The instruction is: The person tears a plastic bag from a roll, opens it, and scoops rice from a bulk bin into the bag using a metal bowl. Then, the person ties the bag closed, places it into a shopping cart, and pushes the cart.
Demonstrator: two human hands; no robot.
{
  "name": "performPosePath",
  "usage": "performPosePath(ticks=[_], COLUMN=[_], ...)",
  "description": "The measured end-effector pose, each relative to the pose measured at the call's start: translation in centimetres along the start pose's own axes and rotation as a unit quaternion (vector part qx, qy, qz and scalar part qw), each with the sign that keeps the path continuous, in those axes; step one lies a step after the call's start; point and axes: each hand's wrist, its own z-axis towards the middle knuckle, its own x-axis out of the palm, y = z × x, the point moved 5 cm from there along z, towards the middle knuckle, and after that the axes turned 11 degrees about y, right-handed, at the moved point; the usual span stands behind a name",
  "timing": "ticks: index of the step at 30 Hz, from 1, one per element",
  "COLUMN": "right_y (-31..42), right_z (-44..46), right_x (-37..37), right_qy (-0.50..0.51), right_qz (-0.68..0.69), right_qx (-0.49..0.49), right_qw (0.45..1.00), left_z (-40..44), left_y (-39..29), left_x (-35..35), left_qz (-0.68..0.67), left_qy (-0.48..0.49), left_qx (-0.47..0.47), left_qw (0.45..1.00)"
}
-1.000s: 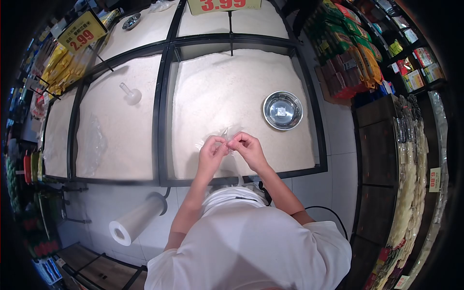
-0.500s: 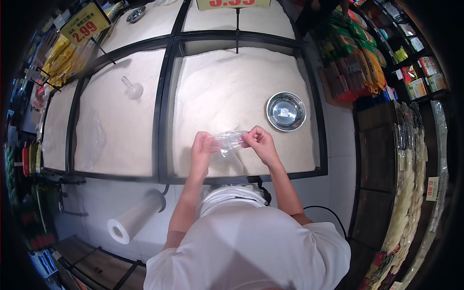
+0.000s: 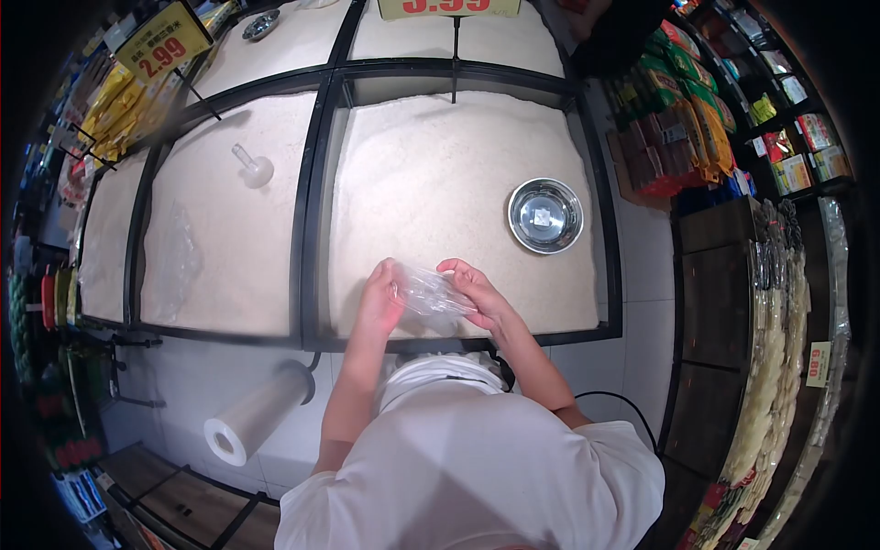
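Between my two hands is a thin clear plastic bag (image 3: 427, 291), crumpled and partly spread. My left hand (image 3: 379, 295) is closed on its left side. On the other side, my right hand (image 3: 472, 291) grips it with fingers curled, partly hidden by the film. Both hands are above the near part of a black-framed bin of white grain (image 3: 440, 183) that looks like rice. A shiny metal bowl (image 3: 544, 216) rests on the grain to the right, beyond my right hand, with a small pale label inside.
A clear plastic scoop (image 3: 253, 169) lies in the left bin. A roll of plastic bags (image 3: 258, 412) hangs below the bins' front edge. Price signs (image 3: 165, 43) stand over the bins. Packaged goods (image 3: 678, 119) fill the right side, where a person in dark clothes (image 3: 623, 32) stands at the back.
My hands have come slightly nearer my body, and the bag, earlier stretched between pinched fingers, is now wider and looser. The right hand has turned, fingers pointing more leftward.
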Motion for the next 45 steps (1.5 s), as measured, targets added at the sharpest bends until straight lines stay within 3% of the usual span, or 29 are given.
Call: performPosePath(ticks=[2,3,5,6,9,10,11,13,15,16,19,22,23,24,25,27,28,30,31,33,34,37,40,42,45], right_y=[0.0,0.2,2.1,2.5,5.0,5.5,5.3,4.9,4.2,3.6,1.4,1.1,1.4,1.6,1.6,1.5,2.1,3.6,4.0,4.8,5.1,4.8,3.3,2.7,1.2], right_z=[0.0,-0.2,-0.9,-1.2,-1.4,-1.3,-1.2,-0.8,-0.6,-0.4,0.2,-0.3,-0.5,-0.5,-0.6,-0.7,-0.7,-0.5,-0.5,-0.4,-0.4,0.1,1.1,1.3,0.8], right_x=[-0.5,-1.8,-4.3,-5.8,-4.8,-4.2,-4.8,-5.9,-5.5,-5.1,-4.9,-3.4,-2.7,-2.1,-2.4,-3.4,-4.1,-5.5,-7.0,-10.0,-11.2,-13.0,-13.0,-13.0,-11.8], right_qy=[-0.039,-0.092,-0.189,-0.243,-0.305,-0.319,-0.317,-0.313,-0.296,-0.275,-0.029,-0.107,-0.132,-0.095,-0.101,-0.109,-0.149,-0.222,-0.252,-0.308,-0.326,-0.344,-0.312,-0.275,-0.017], right_qz=[-0.262,-0.401,-0.644,-0.62,-0.661,-0.647,-0.621,-0.568,-0.278,-0.121,0.151,-0.041,-0.104,-0.204,-0.285,-0.44,-0.537,-0.705,-0.689,-0.652,-0.565,-0.298,-0.09,0.036,0.121], right_qx=[0.029,0.067,0.136,0.087,-0.045,-0.071,-0.079,-0.094,-0.08,-0.07,-0.028,0.031,0.051,0.071,0.079,0.093,0.093,0.089,0.056,-0.013,-0.03,-0.08,-0.091,-0.055,0.039], right_qw=[0.964,0.909,0.729,0.741,0.684,0.689,0.712,0.756,0.91,0.951,0.988,0.993,0.984,0.972,0.95,0.886,0.825,0.668,0.678,0.693,0.758,0.887,0.941,0.959,0.992], left_z=[0.5,0.6,-0.3,-0.8,-2.6,-2.6,-2.2,-1.5,0.0,0.3,-0.3,-0.5,-0.2,0.2,0.4,-0.2,-0.5,-0.3,-0.9,-2.4,-3.4,-4.3,-3.8,-3.0,-2.6], left_y=[-0.8,-1.0,-1.3,-1.4,0.0,0.6,0.8,1.8,1.4,0.6,-2.3,-4.3,-4.2,-3.5,-2.6,-1.9,-1.6,-0.7,-0.6,-0.1,-0.2,0.0,-0.1,-0.8,-2.6], left_x=[-0.6,-0.7,0.9,2.0,5.1,4.5,3.9,3.0,-0.9,-1.6,-0.4,-0.6,-2.2,-3.4,-4.2,-3.6,-2.7,-3.4,-2.1,-0.1,1.0,1.2,-1.3,-2.1,-1.5], left_qz=[0.013,0.019,0.101,0.141,0.205,0.287,0.419,0.649,0.674,0.685,0.824,0.804,0.67,0.504,0.315,0.187,0.121,-0.008,-0.073,0.11,0.199,0.488,0.465,0.276,0.063], left_qy=[0.101,0.151,0.089,0.058,0.125,0.158,0.155,0.139,0.058,0.017,-0.075,-0.124,-0.099,-0.069,-0.036,0.014,0.04,0.214,0.297,0.13,0.042,0.12,0.071,0.038,0.02], left_qx=[-0.023,-0.035,-0.071,-0.088,-0.122,-0.148,-0.085,0.045,0.021,0.009,0.091,0.145,0.11,0.069,0.025,-0.007,-0.023,-0.095,-0.129,-0.136,-0.137,-0.175,-0.216,-0.1,0.008], left_qw=[0.995,0.988,0.988,0.984,0.963,0.933,0.891,0.747,0.736,0.729,0.554,0.563,0.728,0.858,0.948,0.982,0.992,0.972,0.943,0.976,0.969,0.847,0.856,0.955,0.998])
